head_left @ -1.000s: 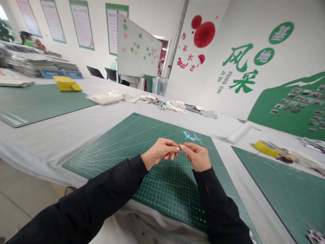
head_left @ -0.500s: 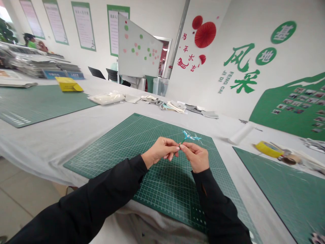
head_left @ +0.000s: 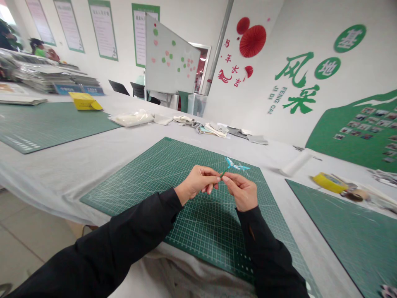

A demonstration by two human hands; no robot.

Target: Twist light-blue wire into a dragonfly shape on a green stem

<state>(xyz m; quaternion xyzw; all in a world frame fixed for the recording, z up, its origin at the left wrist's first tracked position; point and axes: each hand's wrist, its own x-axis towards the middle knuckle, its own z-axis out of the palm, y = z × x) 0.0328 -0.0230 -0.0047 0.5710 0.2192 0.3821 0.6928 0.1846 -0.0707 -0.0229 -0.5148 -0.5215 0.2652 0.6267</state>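
A small artificial flower (head_left: pixel 237 166) with light-blue and white petals on a green stem rises above my fingertips. My left hand (head_left: pixel 200 182) pinches the lower end of the stem between thumb and forefinger. Close beside it, my right hand (head_left: pixel 242 191) pinches the stem too, with thumb and index finger almost meeting the left ones. Part of the stem is hidden by the fingers. Both hands are held above a green cutting mat (head_left: pixel 149 174) marked with a white grid.
More cutting mats lie at left (head_left: pixel 56 124) and right (head_left: pixel 347 231). A yellow packet (head_left: pixel 84 101), a clear plastic bag (head_left: pixel 135 118) and cloth scraps (head_left: pixel 214 129) sit farther back. At right is a yellow tape roll (head_left: pixel 329 182). A person (head_left: pixel 40 49) is at far left.
The flower stands slightly higher and more to the right above the fingers, with more green stem showing. Both hands keep their pinch; the view has shifted a little.
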